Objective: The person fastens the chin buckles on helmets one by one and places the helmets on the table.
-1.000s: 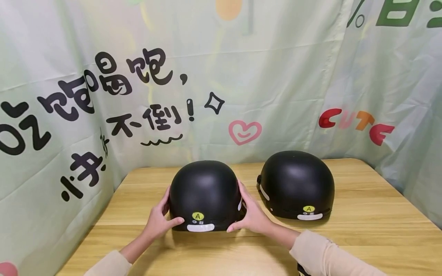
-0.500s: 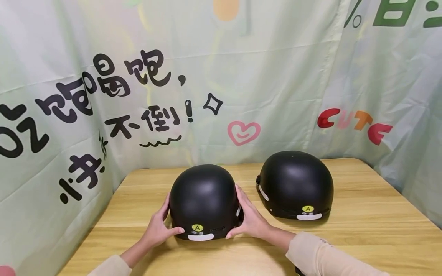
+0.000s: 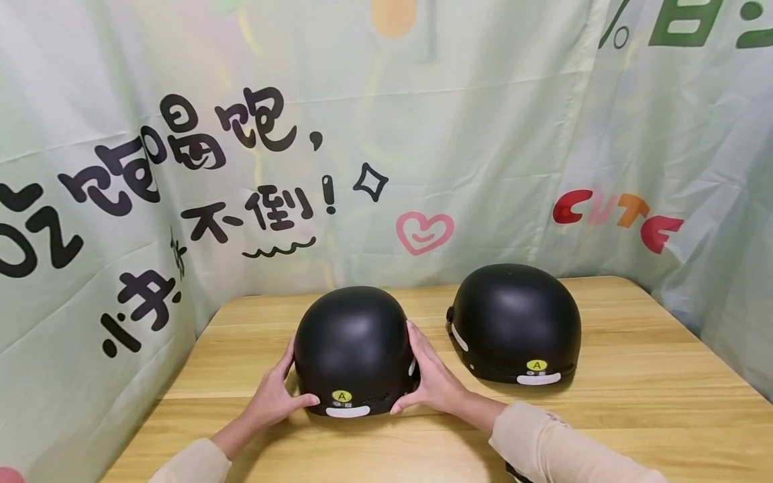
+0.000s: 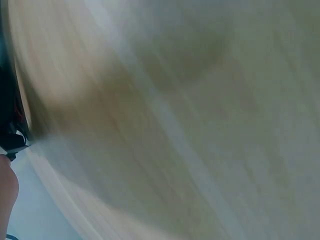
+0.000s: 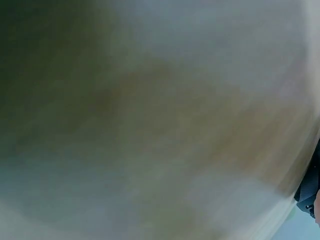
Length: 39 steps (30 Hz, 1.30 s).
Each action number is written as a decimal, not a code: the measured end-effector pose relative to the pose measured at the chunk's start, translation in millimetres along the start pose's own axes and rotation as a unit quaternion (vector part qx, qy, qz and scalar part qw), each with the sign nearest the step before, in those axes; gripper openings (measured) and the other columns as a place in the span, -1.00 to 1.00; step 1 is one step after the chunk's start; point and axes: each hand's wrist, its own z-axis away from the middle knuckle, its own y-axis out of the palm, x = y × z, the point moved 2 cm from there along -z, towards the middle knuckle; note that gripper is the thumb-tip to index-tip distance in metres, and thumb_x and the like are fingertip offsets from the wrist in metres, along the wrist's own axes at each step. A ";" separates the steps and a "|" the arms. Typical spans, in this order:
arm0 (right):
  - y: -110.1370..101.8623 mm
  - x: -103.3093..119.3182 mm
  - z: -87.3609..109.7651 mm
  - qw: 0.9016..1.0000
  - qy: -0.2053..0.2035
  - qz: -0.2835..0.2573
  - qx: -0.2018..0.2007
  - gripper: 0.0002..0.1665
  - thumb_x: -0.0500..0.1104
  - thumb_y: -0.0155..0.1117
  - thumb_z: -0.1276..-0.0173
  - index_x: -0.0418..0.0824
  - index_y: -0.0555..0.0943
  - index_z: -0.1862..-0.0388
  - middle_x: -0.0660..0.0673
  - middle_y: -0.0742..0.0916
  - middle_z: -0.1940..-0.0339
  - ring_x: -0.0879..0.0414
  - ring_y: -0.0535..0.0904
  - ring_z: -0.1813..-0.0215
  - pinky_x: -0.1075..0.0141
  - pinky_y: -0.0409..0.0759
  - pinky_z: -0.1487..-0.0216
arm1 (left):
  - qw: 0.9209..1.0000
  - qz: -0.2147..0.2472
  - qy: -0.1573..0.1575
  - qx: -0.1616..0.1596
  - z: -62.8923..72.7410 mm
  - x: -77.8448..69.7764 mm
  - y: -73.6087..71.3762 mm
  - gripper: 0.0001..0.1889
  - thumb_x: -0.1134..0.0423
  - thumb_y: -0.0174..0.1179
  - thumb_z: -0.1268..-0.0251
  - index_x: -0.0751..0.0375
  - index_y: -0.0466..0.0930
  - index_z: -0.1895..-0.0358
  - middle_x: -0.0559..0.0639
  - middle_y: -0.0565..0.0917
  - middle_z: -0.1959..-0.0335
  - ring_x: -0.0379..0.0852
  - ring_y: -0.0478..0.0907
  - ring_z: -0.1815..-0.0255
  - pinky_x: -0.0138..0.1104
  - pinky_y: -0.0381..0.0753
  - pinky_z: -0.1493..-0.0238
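A matte black helmet [image 3: 353,349] with a yellow oval "A" sticker and a white strip low on its near side is on the table, left of centre. My left hand [image 3: 273,396] grips its left side, thumb at the lower near edge. On the opposite side my right hand [image 3: 436,382] holds it the same way, with the fingers along the shell. In the left wrist view only a dark sliver of the helmet [image 4: 7,100] shows at the left edge. The right wrist view catches a black strap and buckle [image 5: 307,192] beside a bit of skin.
A second black helmet [image 3: 516,322] with the same sticker stands to the right, a short way from my right hand. The wooden table [image 3: 640,362] has rounded far corners. Behind it hangs a pale green printed curtain [image 3: 483,134]. A small dark object shows under my right sleeve [image 3: 537,429].
The held helmet has come slightly nearer and lower, and both hands have moved with it. The second helmet has stayed in place.
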 end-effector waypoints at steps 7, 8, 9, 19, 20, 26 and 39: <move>1.4 0.8 -4.2 1.000 0.010 0.010 0.005 0.67 0.16 0.64 0.52 -0.31 -0.16 -0.49 -0.33 0.13 -0.48 -0.18 0.10 -0.47 -0.09 0.30 -0.29 | 1.000 -0.017 -0.007 0.010 -3.6 5.2 -1.2 0.30 0.06 0.57 0.48 0.32 -0.07 -0.45 0.39 0.22 -0.35 0.30 0.31 -0.26 0.14 0.37 -0.13; 1.4 0.8 -5.0 1.000 0.011 0.011 0.004 0.65 0.16 0.63 0.51 -0.32 -0.15 -0.49 -0.33 0.14 -0.48 -0.18 0.11 -0.47 -0.08 0.30 -0.29 | 1.000 -0.018 -0.012 0.011 -4.3 6.3 -1.3 0.30 0.07 0.57 0.48 0.31 -0.07 -0.45 0.40 0.24 -0.34 0.31 0.31 -0.26 0.15 0.37 -0.13; 1.4 0.9 -5.9 1.000 0.013 0.012 0.004 0.64 0.16 0.63 0.50 -0.32 -0.14 -0.48 -0.33 0.14 -0.48 -0.17 0.11 -0.47 -0.08 0.30 -0.30 | 1.000 -0.019 -0.015 0.013 -4.9 6.7 -1.7 0.29 0.06 0.57 0.48 0.31 -0.06 -0.45 0.39 0.24 -0.33 0.31 0.31 -0.26 0.15 0.38 -0.13; 3.3 -0.6 -14.7 0.999 0.041 0.014 0.018 0.62 0.20 0.60 0.44 -0.28 -0.16 -0.49 -0.29 0.11 -0.50 -0.13 0.06 -0.49 -0.04 0.22 -0.36 | 0.998 -0.033 -0.040 0.022 -13.6 13.2 -5.8 0.22 -0.04 0.54 0.39 0.12 -0.01 -0.47 0.34 0.34 -0.30 0.32 0.36 -0.24 0.16 0.42 -0.09; 3.2 -0.6 -15.6 0.999 0.041 0.014 0.019 0.62 0.19 0.60 0.43 -0.28 -0.17 -0.50 -0.28 0.10 -0.50 -0.13 0.06 -0.49 -0.03 0.21 -0.37 | 0.998 -0.035 -0.043 0.023 -14.1 13.8 -6.1 0.21 -0.04 0.54 0.38 0.13 -0.01 -0.46 0.34 0.34 -0.30 0.32 0.36 -0.24 0.17 0.42 -0.09; 2.2 1.1 -20.2 0.998 0.051 0.015 0.034 0.58 0.19 0.57 0.36 -0.28 -0.19 -0.50 -0.27 0.07 -0.51 -0.12 0.03 -0.50 -0.03 0.18 -0.39 | 0.998 -0.051 -0.041 0.022 -15.5 17.0 -7.0 0.20 -0.03 0.54 0.37 0.23 0.03 -0.44 0.36 0.37 -0.27 0.33 0.39 -0.21 0.17 0.42 -0.08; 4.0 -4.2 -27.6 0.995 0.064 0.029 0.069 0.50 0.12 0.53 0.22 -0.20 -0.25 -0.51 -0.22 0.05 -0.52 -0.08 0.06 -0.49 0.04 0.22 -0.38 | 0.996 -0.060 -0.058 0.033 -18.4 20.3 -13.3 0.17 -0.05 0.51 0.30 0.27 0.02 -0.44 0.38 0.43 -0.21 0.32 0.42 -0.19 0.19 0.40 -0.10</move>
